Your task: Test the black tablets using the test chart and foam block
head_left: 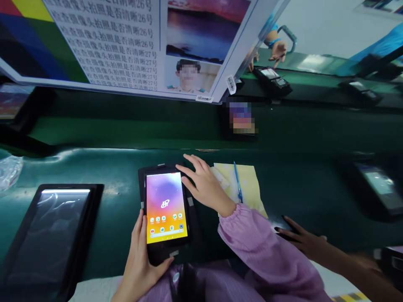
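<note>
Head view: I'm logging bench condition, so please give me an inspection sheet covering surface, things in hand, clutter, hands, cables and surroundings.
Surface: dark green bench top with glossy reflections.
Things in hand: lit tablet, showing a home screen with app icons.
Clutter: blue pen on yellow paper; dark-screened device at left; clear plastic at the left edge.
Hands: left hand at the tablet's lower left corner; right hand spread by its upper right corner, contact unclear.
Cables: nothing seen.
Surroundings: printed chart above; co-worker's hand at right; another person's hand beyond; blurred device at far right.
</note>
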The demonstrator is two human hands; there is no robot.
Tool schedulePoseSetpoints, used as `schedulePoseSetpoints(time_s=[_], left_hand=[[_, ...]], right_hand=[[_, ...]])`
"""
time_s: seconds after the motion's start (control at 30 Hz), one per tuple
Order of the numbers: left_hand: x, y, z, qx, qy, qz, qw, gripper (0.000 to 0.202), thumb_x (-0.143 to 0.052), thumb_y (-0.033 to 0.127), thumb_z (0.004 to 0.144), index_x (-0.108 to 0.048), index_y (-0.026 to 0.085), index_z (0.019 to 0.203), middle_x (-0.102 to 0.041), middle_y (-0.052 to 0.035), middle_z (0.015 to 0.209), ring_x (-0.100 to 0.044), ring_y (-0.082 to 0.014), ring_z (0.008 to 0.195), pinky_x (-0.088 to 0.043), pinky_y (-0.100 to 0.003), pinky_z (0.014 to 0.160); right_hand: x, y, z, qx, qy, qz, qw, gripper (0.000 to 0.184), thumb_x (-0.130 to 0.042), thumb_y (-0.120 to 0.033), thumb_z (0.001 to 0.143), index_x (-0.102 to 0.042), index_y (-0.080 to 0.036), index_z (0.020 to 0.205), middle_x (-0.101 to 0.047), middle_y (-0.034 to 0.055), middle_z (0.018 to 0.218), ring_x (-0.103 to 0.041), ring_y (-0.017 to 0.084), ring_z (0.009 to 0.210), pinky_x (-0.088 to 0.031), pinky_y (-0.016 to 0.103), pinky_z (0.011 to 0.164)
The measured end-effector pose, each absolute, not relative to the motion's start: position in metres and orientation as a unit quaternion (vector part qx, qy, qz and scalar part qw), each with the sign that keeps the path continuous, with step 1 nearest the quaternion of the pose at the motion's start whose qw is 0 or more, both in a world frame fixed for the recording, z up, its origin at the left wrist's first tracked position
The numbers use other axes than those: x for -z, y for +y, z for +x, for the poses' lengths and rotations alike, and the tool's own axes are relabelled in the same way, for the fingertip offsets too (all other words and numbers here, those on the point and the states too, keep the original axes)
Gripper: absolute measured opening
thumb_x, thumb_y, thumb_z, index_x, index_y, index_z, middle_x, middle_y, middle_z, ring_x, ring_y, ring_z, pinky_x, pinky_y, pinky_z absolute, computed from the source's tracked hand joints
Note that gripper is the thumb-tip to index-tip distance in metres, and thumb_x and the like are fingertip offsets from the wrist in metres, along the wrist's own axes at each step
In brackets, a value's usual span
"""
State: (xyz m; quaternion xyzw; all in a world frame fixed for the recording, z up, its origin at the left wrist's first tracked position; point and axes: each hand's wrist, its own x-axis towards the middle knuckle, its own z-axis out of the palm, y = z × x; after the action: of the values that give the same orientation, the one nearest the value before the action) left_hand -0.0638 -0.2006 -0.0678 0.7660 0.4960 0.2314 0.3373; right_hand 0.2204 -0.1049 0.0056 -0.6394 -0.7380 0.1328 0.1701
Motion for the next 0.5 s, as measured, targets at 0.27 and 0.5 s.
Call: schedulePoseSetpoints(time_s=[0.27, 0.5], left_hand=[[0.066, -0.200, -0.064, -0.226, 0.494, 0.771, 0.333, 0.119, -0.083, 0.038, 0.086, -0.001, 0.027, 0.172, -0.015, -0.0222, 0.177, -0.026, -0.0454, 0.161, -0.047, -0.065, 0.117], [0.075, -0.199, -0.065, -0.257, 0.479, 0.781, 0.308, 0.122, -0.086, 0.038, 0.084, -0.003, 0.026, 0.172, -0.017, -0.0219, 0.177, -0.028, -0.0451, 0.161, -0.049, -0.063, 0.115]], right_hand=[[-0.019, -0.123, 0.230, -0.219, -0.746, -0.593, 0.209, 0.038, -0.051, -0.043, 0.111, -0.084, -0.030, 0.099, -0.064, 0.0018, 0.152, -0.045, 0.032, 0.153, -0.049, 0.061, 0.120], [-0.022, -0.115, 0.216, -0.181, -0.761, -0.584, 0.218, 0.031, -0.052, -0.039, 0.111, -0.080, -0.027, 0.114, -0.061, 0.0065, 0.154, -0.045, 0.032, 0.153, -0.048, 0.060, 0.121]])
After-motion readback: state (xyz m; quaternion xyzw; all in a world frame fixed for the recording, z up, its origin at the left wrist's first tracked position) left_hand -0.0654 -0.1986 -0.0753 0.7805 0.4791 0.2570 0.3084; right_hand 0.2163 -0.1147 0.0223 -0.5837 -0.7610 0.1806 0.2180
